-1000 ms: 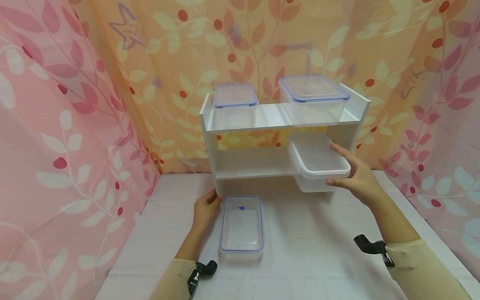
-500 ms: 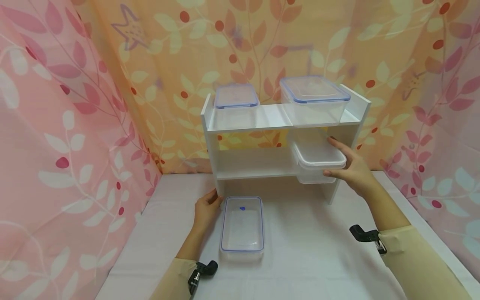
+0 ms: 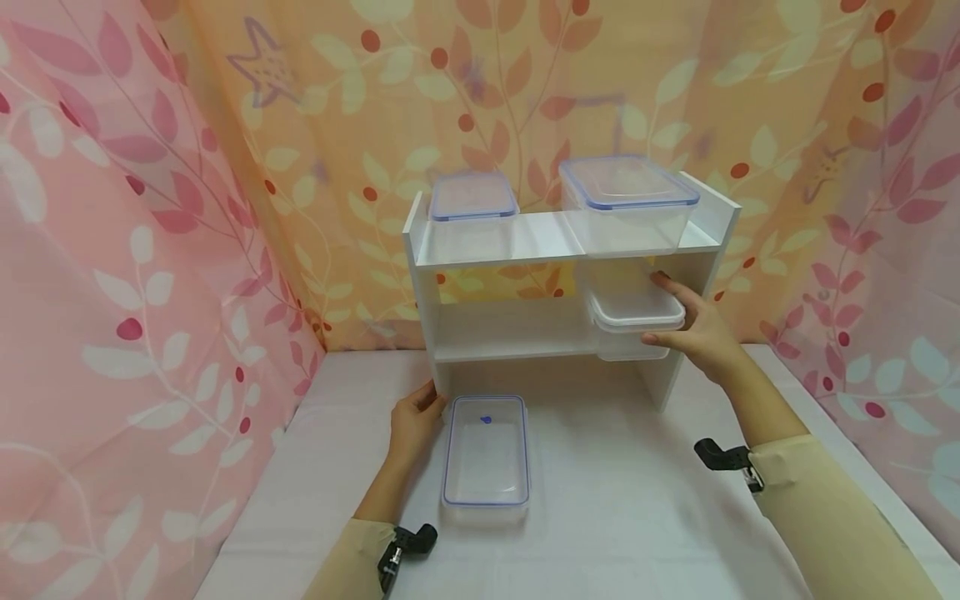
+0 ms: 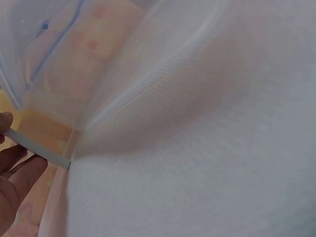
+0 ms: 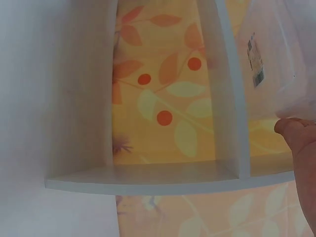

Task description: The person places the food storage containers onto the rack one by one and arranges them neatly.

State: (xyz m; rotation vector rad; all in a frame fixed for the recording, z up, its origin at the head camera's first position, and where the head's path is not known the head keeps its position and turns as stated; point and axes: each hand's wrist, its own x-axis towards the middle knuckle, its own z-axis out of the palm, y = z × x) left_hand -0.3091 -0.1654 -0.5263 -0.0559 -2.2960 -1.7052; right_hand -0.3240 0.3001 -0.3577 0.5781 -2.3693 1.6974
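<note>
My right hand (image 3: 701, 333) grips a clear plastic food container with a whitish lid (image 3: 637, 307) at its right side, thumb toward the front. That container sits partly inside the right part of the middle shelf, its front jutting past the edge. In the right wrist view, the thumb (image 5: 296, 133) shows next to the clear container wall (image 5: 271, 64). My left hand (image 3: 412, 421) pinches the left side panel of the white shelf unit (image 3: 422, 292) near its foot; the left wrist view shows the panel edge (image 4: 39, 149) between thumb and fingers.
A blue-rimmed clear container (image 3: 486, 458) lies on the white-covered table (image 3: 600, 517) before the shelf. Two more blue-rimmed containers, a smaller one (image 3: 472, 208) at left and a larger one (image 3: 630, 196) at right, stand on the top shelf. Patterned curtains (image 3: 337, 208) surround the table.
My right hand has moved the white-lidded container back and slightly left, deeper into the middle shelf. My left hand keeps its hold on the panel.
</note>
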